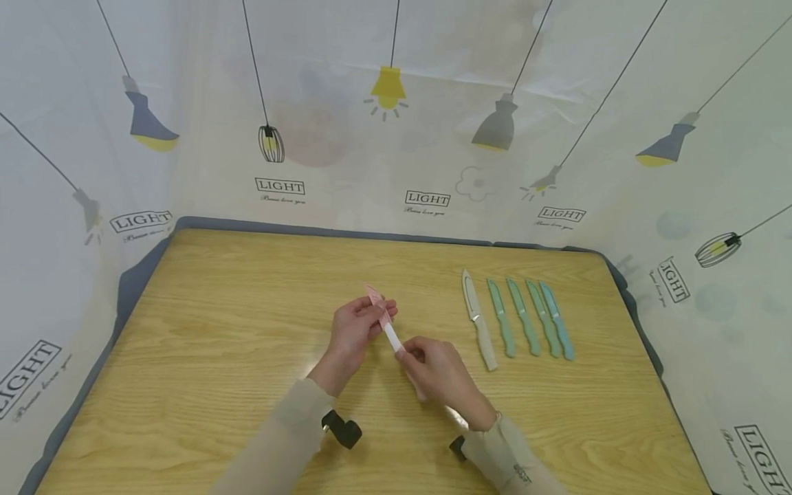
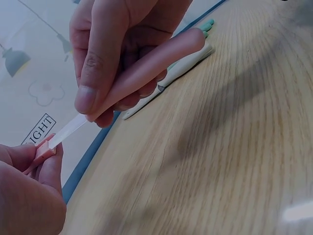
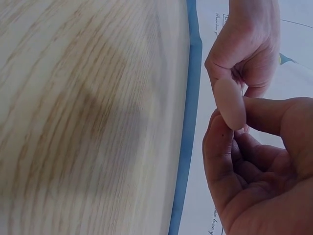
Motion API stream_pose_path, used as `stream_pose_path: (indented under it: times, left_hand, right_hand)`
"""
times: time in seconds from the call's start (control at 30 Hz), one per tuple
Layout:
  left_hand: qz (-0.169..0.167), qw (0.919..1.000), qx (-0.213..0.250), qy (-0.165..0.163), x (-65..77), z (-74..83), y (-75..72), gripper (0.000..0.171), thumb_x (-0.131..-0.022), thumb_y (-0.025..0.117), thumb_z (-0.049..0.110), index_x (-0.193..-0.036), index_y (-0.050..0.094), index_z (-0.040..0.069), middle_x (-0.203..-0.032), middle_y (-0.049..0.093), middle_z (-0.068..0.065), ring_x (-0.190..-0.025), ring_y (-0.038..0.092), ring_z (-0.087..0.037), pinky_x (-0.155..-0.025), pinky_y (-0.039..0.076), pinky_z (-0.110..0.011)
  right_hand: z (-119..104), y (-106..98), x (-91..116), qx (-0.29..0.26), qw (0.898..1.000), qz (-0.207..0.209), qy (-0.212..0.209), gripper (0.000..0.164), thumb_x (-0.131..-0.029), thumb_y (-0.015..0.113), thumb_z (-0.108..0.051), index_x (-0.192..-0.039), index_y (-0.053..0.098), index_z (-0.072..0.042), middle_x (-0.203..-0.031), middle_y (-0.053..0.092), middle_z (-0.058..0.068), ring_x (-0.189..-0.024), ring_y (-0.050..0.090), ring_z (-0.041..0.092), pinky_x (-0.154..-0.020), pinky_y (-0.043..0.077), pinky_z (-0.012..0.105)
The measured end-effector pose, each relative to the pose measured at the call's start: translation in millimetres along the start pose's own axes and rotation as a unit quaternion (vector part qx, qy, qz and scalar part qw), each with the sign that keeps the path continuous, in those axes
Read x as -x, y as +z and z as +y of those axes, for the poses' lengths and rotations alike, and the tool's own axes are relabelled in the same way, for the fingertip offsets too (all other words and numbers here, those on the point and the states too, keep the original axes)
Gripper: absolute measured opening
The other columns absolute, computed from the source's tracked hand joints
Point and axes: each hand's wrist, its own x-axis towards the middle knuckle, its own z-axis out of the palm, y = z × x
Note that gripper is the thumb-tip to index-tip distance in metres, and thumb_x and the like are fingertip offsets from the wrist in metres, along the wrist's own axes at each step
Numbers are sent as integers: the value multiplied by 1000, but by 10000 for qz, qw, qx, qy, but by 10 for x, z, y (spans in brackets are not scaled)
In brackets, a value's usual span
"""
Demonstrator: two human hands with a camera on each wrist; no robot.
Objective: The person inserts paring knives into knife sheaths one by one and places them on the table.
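Over the middle of the table, my left hand pinches a pink blade sheath between thumb and fingers. My right hand grips the pink handle of a knife, thumb along one side and fingers curled round the other. Between the two hands a stretch of white blade shows, its front part hidden inside the sheath. Seen from the right wrist, the rounded end of the handle faces the camera and covers the blade.
On the right of the wooden table lies a cream knife, then several green knives and a blue one, in a row side by side. A fabric wall printed with lamps rises behind the table's far edge.
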Motion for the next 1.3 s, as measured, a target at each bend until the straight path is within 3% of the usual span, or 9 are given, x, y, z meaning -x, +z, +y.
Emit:
stream_pose_path:
  times: [0.67,1.3]
  left_hand:
    - [-55,10000,-18,-10,32,-42,32,41,-94,58,0,-130,49,-16,-112,67,-22,-100,67,-24,-84,55,-28]
    - [-133,9999,28,36,44,-82,37,42,-91,58,-4,-129,48,-17,-115,65,-25,-102,66,-25,-86,54,-29]
  right_hand:
    - [-22,-2,-75,-120,9999,82,69,29,-95,58,-34,-98,73,-9,-73,65,-10,-60,57,5,-59,51,26]
    - [-55,13,-139,-405,9980,197,437,30,-94,60,-39,-96,72,-11,-75,65,-8,-64,58,8,-60,51,28]
